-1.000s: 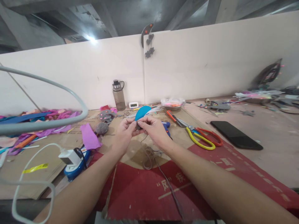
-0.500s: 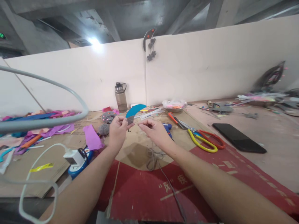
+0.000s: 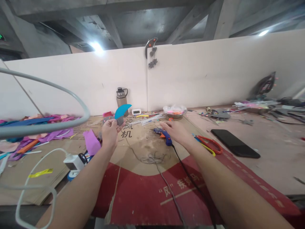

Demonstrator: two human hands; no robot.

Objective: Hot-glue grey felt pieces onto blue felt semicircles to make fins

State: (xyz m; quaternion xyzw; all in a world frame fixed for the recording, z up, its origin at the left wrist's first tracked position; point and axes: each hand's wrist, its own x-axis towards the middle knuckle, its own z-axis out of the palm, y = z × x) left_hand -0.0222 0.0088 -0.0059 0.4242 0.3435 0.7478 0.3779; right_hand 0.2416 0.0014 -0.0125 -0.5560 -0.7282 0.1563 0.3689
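Observation:
My left hand point(image 3: 110, 131) pinches a blue crescent-shaped piece point(image 3: 122, 111) with a grey part at its lower end, held up above the cardboard. From it a thin grey yarn point(image 3: 133, 149) runs down to a loose tangle on the cardboard. My right hand point(image 3: 175, 131) is empty, its fingers stretched out just above and beside a blue glue gun point(image 3: 167, 139). The gun lies on the cardboard, its black cable trailing toward me. Scissors with red and yellow handles point(image 3: 211, 144) lie partly hidden behind my right forearm.
A cardboard sheet point(image 3: 138, 190) covers the table in front of me. A water bottle point(image 3: 121, 98) and a small white digital clock point(image 3: 136, 112) stand at the back. A black phone point(image 3: 234, 143) lies right. Felt scraps point(image 3: 54, 132), a white charger point(image 3: 73, 162) and a grey tube point(image 3: 71, 92) are left.
My right hand has let go of the yarn and moved right, over to the glue gun. My left hand has shifted left with the blue crescent. The glue gun now lies more in view.

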